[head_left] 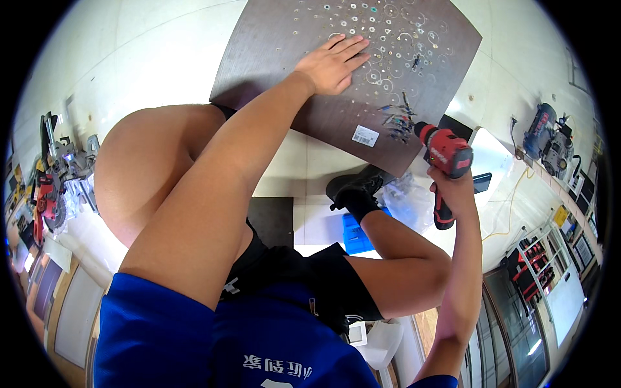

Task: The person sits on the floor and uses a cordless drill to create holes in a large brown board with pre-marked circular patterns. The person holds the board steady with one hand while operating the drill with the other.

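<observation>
A brown board (272,58) with many drilled holes and ring-shaped marks lies in front of me. My left hand (333,64) rests on it with the fingers spread, holding nothing. In my right hand (453,191) is a red and black cordless drill (446,152), gripped by its handle. The drill's front end points left, over the board's right edge near a cluster of loose drill bits (398,123). Whether a bit is fitted in the chuck I cannot tell. A white label (365,136) is stuck near the board's close edge.
By my black shoe (356,187) are a blue case (357,234) and clear plastic wrapping (409,200). A dark phone-like object (482,183) lies on a white surface beyond the drill. An air compressor (550,139) stands far right, a saw (52,207) at left.
</observation>
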A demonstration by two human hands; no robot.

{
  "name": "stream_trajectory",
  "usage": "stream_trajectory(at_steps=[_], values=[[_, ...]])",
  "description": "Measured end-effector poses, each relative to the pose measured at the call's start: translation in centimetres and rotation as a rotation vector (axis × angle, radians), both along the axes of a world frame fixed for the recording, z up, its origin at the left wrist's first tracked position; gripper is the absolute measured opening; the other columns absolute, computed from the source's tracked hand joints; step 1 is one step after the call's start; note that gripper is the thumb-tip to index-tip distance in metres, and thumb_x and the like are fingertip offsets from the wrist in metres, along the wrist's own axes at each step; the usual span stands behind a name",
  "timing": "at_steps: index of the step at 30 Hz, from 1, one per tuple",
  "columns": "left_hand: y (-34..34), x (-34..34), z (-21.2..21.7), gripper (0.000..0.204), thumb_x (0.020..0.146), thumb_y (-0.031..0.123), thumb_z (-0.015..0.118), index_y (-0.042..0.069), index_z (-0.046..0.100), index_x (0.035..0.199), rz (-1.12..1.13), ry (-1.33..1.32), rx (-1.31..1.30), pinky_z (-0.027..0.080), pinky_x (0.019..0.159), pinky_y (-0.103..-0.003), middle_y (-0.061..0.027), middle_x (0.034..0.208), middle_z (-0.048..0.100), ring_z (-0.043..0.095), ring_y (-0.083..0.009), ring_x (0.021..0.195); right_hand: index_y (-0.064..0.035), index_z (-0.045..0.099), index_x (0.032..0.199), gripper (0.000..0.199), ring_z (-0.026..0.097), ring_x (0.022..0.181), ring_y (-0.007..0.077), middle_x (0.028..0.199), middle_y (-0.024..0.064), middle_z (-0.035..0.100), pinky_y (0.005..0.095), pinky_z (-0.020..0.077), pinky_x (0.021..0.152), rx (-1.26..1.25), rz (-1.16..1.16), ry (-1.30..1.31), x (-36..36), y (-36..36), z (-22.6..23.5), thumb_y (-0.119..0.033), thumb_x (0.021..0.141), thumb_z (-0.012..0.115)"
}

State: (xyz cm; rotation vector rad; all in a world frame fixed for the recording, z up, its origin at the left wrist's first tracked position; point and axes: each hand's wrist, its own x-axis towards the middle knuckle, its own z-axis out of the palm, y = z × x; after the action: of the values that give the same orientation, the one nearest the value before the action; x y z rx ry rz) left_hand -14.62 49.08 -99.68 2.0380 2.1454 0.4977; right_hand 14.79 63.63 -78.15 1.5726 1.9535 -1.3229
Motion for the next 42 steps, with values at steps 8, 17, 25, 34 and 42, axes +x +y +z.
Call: stream_trajectory(at_steps=[8,17,25,34,42], values=[[-0.2,-0.1,0.1,0.059,0.092,0.021,0.056,0.008,0.052,0.149,-0.011,-0.003,0.006,0.023,0.129,-0.047,-0.0117,0.166,0.037,0.028,-0.0252,0.157,-0.001,0.065,0.112,0.031,0.067,0.062,0.0168,0.084,0.0084,0.069,0.033,0.0554,0.059,0.029,0.101,-0.046,-0.8,0.5,0.3,-0.01,0.083,0.07],[-0.2,-0.2,-0.1,0.059,0.093,0.022,0.055,0.007,0.051,0.15,-0.007,0.044,-0.021,0.023,0.13,-0.046,-0.0118,0.166,0.036,0.029,-0.0249,0.157,-0.0009,0.063,0.109,0.029,0.063,0.059,0.0151,0.083,0.0054,0.065,0.0307,0.0515,0.056,-0.077,-0.036,-0.049,-1.0,0.7,0.6,-0.003,0.081,0.07],[0.0,0.0,0.0,0.059,0.093,0.023,0.054,0.009,0.051,0.151,0.001,0.036,-0.027,0.022,0.13,-0.046,-0.0116,0.166,0.037,0.029,-0.0249,0.157,-0.0008,0.062,0.108,0.028,0.063,0.059,0.0144,0.081,0.0047,0.065,0.0302,0.0516,0.056,-0.09,-0.037,-0.04,-1.3,0.9,0.8,-0.003,0.081,0.07],[0.1,-0.1,0.1,0.057,0.093,0.022,0.054,0.008,0.053,0.148,-0.005,0.032,-0.011,0.024,0.129,-0.046,-0.0113,0.165,0.038,0.029,-0.025,0.156,-0.0002,0.062,0.111,0.031,0.065,0.059,0.0154,0.081,0.0055,0.066,0.0309,0.053,0.056,-0.047,-0.04,-0.018,-0.6,0.8,0.4,-0.007,0.082,0.07],[0.0,-0.2,0.1,0.058,0.092,0.022,0.055,0.008,0.054,0.148,-0.003,0.01,0.001,0.024,0.129,-0.047,-0.0118,0.165,0.038,0.03,-0.0252,0.156,0.0008,0.065,0.104,0.025,0.068,0.061,0.0171,0.079,0.0077,0.069,0.0333,0.0545,0.058,0.013,0.097,-0.037,-1.3,-0.2,-0.5,-0.011,0.083,0.071]])
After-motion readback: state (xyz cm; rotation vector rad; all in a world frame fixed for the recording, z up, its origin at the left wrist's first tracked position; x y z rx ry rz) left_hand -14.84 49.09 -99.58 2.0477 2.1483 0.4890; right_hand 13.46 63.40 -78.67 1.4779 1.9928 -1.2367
